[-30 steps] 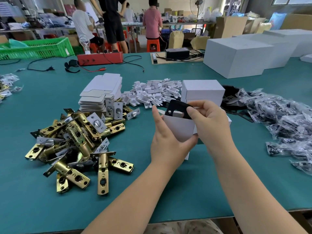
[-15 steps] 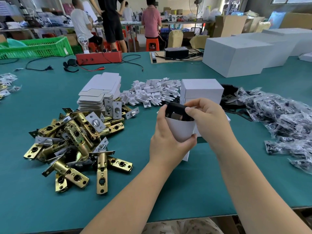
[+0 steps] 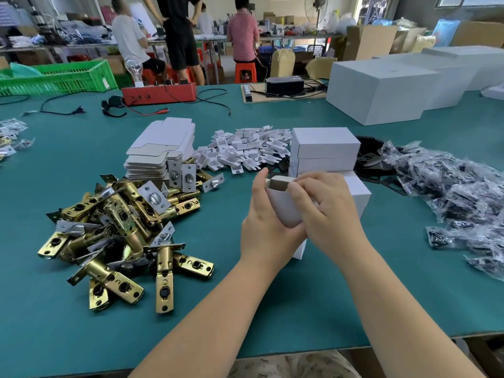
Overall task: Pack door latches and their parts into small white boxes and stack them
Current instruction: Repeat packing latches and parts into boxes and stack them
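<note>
Above the green table I hold a small white box upright, its top end open. My left hand grips its left side from below. My right hand wraps the right side, its fingertips pinching a flap at the box's top edge. The box's contents are hidden. Behind my hands stands a stack of closed small white boxes. A pile of brass door latches lies at the left.
Flat unfolded box blanks are stacked behind the latches. Small white card inserts lie heaped in the middle. Black plates and bagged parts spread at the right. Large white cartons stand far right. People work beyond the table.
The black plate that stuck out of the box top has gone inside and out of sight. My right fingers have moved onto the top flap.
</note>
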A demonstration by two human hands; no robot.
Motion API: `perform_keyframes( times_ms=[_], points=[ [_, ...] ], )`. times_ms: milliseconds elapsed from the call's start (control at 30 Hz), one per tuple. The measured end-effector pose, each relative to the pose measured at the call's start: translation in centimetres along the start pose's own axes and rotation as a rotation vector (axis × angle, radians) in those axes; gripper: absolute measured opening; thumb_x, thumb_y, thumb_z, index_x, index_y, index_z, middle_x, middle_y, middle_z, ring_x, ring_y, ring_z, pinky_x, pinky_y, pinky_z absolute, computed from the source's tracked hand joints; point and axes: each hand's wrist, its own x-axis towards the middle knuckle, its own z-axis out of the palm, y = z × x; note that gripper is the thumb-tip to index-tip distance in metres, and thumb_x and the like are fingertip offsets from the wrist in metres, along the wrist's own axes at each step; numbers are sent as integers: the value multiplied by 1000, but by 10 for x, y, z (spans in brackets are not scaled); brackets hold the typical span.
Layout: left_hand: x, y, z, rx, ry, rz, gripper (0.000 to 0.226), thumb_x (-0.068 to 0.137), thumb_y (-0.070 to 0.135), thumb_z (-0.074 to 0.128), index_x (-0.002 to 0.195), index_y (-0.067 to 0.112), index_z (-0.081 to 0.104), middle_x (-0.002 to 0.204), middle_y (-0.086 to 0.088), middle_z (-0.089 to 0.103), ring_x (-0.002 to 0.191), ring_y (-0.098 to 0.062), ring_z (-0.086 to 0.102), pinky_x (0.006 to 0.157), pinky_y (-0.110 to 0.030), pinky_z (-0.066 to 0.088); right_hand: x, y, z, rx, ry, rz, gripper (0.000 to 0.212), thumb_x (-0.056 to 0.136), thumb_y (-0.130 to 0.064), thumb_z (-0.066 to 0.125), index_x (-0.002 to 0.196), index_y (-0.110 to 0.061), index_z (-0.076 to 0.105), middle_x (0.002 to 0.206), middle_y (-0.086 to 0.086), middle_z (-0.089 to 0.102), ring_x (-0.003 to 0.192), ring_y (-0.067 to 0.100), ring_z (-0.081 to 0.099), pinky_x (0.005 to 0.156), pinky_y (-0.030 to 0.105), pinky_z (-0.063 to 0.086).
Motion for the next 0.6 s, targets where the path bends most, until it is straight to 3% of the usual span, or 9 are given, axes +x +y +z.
perform_keyframes(
  times_ms=[133, 200, 267, 367, 467, 600],
  points=[
    [-1, -6, 2, -36, 50, 47, 97, 62, 47, 83, 131, 51, 15, 127, 19, 44, 100, 6, 45, 83, -16, 40, 5, 11, -9, 83, 224, 17, 31, 88, -37, 48, 93, -14, 68, 104, -2, 53, 103, 13, 46, 91, 11, 32],
    [0, -10, 3, -61, 83, 86, 92, 65, 37, 85, 128, 48, 19, 123, 21, 42, 101, 7, 43, 81, -5, 36, 16, 30, -23, 58, 304, 103, 23, 86, -34, 48, 97, -20, 64, 104, 1, 54, 105, 21, 50, 97, 32, 38],
    [2, -12, 3, -70, 101, 111, 88, 66, 34, 86, 125, 45, 22, 124, 18, 43, 107, 0, 46, 84, -6, 36, 32, 58, -40, -31, 317, 234, 22, 85, -25, 50, 101, -20, 63, 106, 7, 60, 108, 30, 52, 98, 48, 40],
    [4, -13, 3, -72, 84, 134, 87, 66, 32, 86, 125, 45, 22, 128, 12, 44, 112, -6, 47, 91, -19, 40, 49, 106, -64, -346, 203, 433, 33, 86, -16, 49, 115, -15, 64, 121, 17, 60, 118, 37, 48, 102, 44, 36],
    [4, -13, 2, -95, 48, 140, 83, 67, 35, 84, 123, 47, 24, 129, 8, 44, 115, -8, 46, 96, -21, 40, 44, 143, -73, -581, 36, 544, 48, 87, -9, 48, 135, -8, 50, 142, 21, 44, 132, 37, 36, 107, 43, 29],
    [6, -9, -3, -182, 9, 180, 49, 81, 46, 52, 123, 46, 27, 125, 7, 50, 114, -4, 47, 94, -15, 37, 31, 160, -64, -684, -207, 676, 54, 91, -23, 48, 144, -16, 39, 147, 13, 41, 131, 37, 38, 102, 44, 36]
  ],
)
